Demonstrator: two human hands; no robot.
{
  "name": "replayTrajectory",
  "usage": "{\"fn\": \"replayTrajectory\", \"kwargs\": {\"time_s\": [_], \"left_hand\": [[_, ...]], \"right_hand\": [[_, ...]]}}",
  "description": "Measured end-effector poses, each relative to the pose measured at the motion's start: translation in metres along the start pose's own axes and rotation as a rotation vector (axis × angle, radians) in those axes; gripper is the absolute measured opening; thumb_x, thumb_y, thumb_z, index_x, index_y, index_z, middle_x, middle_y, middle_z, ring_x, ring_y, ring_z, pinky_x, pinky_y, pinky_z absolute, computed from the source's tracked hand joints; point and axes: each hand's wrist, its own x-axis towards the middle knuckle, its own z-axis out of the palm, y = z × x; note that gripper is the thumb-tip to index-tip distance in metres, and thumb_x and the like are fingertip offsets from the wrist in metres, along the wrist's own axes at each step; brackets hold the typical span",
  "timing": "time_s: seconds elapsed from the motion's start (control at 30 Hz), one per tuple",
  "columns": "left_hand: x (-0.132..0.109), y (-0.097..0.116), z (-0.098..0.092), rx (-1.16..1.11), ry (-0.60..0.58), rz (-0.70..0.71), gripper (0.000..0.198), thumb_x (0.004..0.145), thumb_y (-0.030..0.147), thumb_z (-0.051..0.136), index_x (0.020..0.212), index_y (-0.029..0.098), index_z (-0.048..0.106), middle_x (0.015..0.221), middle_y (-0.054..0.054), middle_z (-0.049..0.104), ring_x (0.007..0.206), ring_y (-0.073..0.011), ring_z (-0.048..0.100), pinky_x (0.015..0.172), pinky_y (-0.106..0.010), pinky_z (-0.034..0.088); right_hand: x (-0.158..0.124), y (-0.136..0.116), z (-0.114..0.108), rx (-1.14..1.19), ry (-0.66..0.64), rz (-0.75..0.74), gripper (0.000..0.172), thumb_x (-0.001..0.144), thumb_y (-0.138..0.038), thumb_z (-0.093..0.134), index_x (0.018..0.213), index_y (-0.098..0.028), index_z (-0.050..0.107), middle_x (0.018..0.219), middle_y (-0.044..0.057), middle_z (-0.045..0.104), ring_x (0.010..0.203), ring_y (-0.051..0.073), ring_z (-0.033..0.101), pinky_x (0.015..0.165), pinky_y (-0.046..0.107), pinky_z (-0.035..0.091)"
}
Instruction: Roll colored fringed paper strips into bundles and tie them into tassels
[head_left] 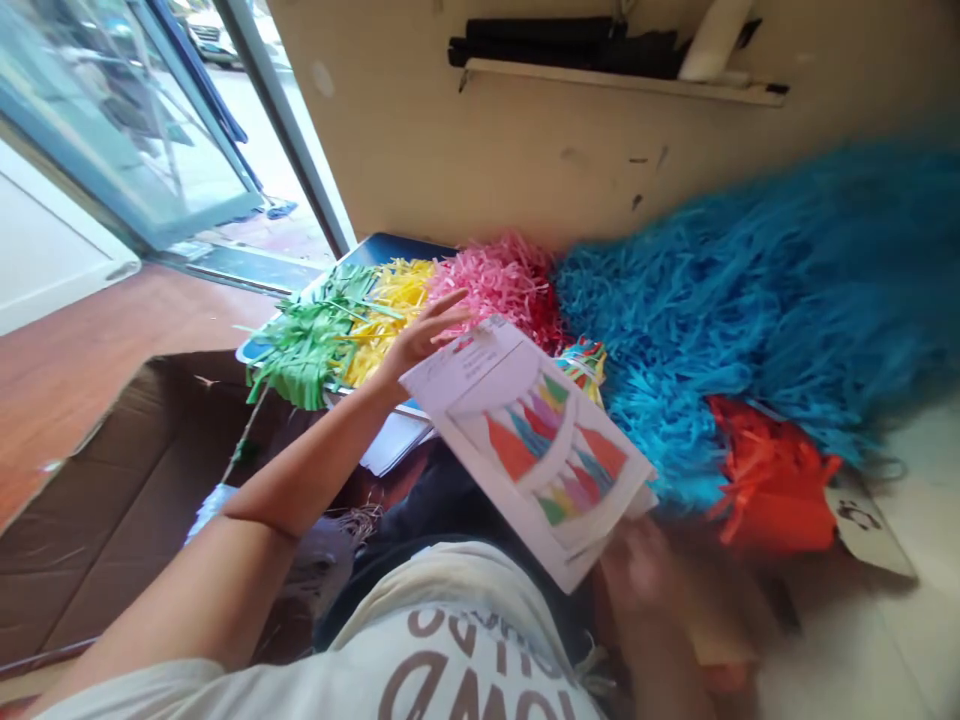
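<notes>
A white printed card (480,400) with a picture of coloured tassel garlands is tilted in front of my body. Its lower right corner is in my right hand (637,560), which is smeared by motion but appears closed on it. My left hand (424,340) is open at the card's upper left edge, fingers stretched out; whether it touches the card is unclear. Behind it lie fringed paper bunches in green (311,340), yellow (401,290) and pink (499,275). A small multicoloured bundle (585,365) shows just past the card's right edge.
A large pile of blue shredded paper (697,300) fills the right, with an orange fringed bunch (780,480) in front. An open cardboard box (97,510) sits at left. A narrow shelf (622,82) is on the wall, and a glass door (135,110) stands at upper left.
</notes>
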Motion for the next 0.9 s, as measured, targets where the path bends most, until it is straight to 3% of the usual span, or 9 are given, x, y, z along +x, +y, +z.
{"fn": "replayTrajectory", "kwargs": {"time_s": [0.13, 0.2, 0.27, 0.4, 0.47, 0.57, 0.73, 0.8, 0.9], "left_hand": [[-0.029, -0.04, 0.016, -0.264, 0.25, -0.275, 0.059, 0.085, 0.068, 0.052, 0.101, 0.014, 0.071, 0.1, -0.014, 0.074, 0.101, -0.0279, 0.069, 0.085, -0.041, 0.057], [-0.061, -0.051, 0.033, -0.085, 0.526, -0.165, 0.056, 0.093, 0.063, 0.042, 0.116, 0.017, 0.065, 0.117, -0.013, 0.069, 0.117, -0.0265, 0.063, 0.097, -0.041, 0.052], [-0.096, -0.055, 0.055, 0.238, 0.706, 0.033, 0.055, 0.092, 0.058, 0.051, 0.135, 0.023, 0.052, 0.139, -0.013, 0.056, 0.132, -0.0273, 0.051, 0.109, -0.045, 0.043], [-0.135, -0.047, 0.094, 0.736, 0.186, 0.208, 0.071, 0.08, 0.051, 0.07, 0.143, 0.028, 0.046, 0.155, -0.014, 0.039, 0.147, -0.0394, 0.027, 0.12, -0.064, 0.009], [-0.133, -0.047, 0.1, 0.854, 0.061, 0.175, 0.066, 0.082, 0.041, 0.066, 0.143, 0.027, 0.047, 0.154, -0.014, 0.041, 0.148, -0.0396, 0.024, 0.118, -0.067, 0.002], [-0.121, -0.054, 0.091, 0.843, 0.058, 0.275, 0.064, 0.084, 0.03, 0.056, 0.147, 0.022, 0.043, 0.152, -0.016, 0.044, 0.148, -0.0362, 0.027, 0.119, -0.065, 0.009], [-0.11, -0.056, 0.063, 0.672, 0.186, 0.526, 0.058, 0.091, 0.014, 0.042, 0.148, 0.026, 0.04, 0.133, -0.012, 0.064, 0.141, -0.0268, 0.042, 0.12, -0.063, 0.017], [-0.109, -0.051, 0.057, 0.652, 0.214, 0.515, 0.056, 0.092, 0.013, 0.041, 0.146, 0.027, 0.043, 0.132, -0.011, 0.065, 0.14, -0.0267, 0.044, 0.12, -0.063, 0.019], [-0.107, -0.045, 0.058, 0.677, 0.241, 0.509, 0.051, 0.094, 0.014, 0.04, 0.143, 0.026, 0.046, 0.134, -0.011, 0.063, 0.14, -0.0262, 0.045, 0.12, -0.062, 0.022]], "right_hand": [[-0.012, 0.021, 0.051, -0.02, 0.159, 0.048, 0.037, 0.074, -0.051, 0.069, 0.093, -0.019, 0.072, 0.088, 0.01, 0.076, 0.078, 0.027, 0.071, 0.061, 0.035, 0.058], [-0.016, 0.028, 0.069, -0.099, 0.188, 0.04, 0.045, 0.076, -0.055, 0.067, 0.096, -0.016, 0.072, 0.088, 0.011, 0.076, 0.077, 0.028, 0.072, 0.062, 0.035, 0.058], [-0.017, 0.029, 0.079, -0.205, 0.223, 0.015, 0.049, 0.079, -0.06, 0.064, 0.091, -0.014, 0.072, 0.082, 0.012, 0.075, 0.074, 0.029, 0.071, 0.064, 0.036, 0.058], [-0.011, 0.018, 0.094, -0.385, 0.244, -0.072, 0.054, 0.082, -0.064, 0.059, 0.087, -0.012, 0.073, 0.085, 0.016, 0.076, 0.079, 0.03, 0.071, 0.071, 0.038, 0.057], [-0.01, 0.014, 0.1, -0.4, 0.22, -0.13, 0.056, 0.083, -0.064, 0.057, 0.088, -0.011, 0.073, 0.085, 0.018, 0.075, 0.076, 0.031, 0.072, 0.069, 0.039, 0.057], [-0.011, 0.009, 0.105, -0.443, 0.104, -0.227, 0.05, 0.085, -0.06, 0.057, 0.087, -0.013, 0.075, 0.083, 0.017, 0.076, 0.076, 0.032, 0.072, 0.072, 0.041, 0.057], [0.032, -0.015, 0.099, -0.329, -0.261, -0.414, 0.06, 0.086, -0.065, 0.05, 0.123, -0.021, 0.067, 0.125, 0.012, 0.068, 0.116, 0.03, 0.063, 0.097, 0.044, 0.052], [0.077, -0.033, 0.1, -0.322, -0.191, -0.4, 0.072, 0.09, -0.069, 0.035, 0.134, -0.017, 0.058, 0.135, 0.014, 0.06, 0.124, 0.029, 0.057, 0.101, 0.045, 0.049], [0.149, -0.053, 0.116, -0.705, 0.207, -0.292, 0.079, 0.087, -0.061, 0.048, 0.145, -0.009, 0.043, 0.153, 0.022, 0.037, 0.138, 0.034, 0.04, 0.108, 0.048, 0.039]]}}
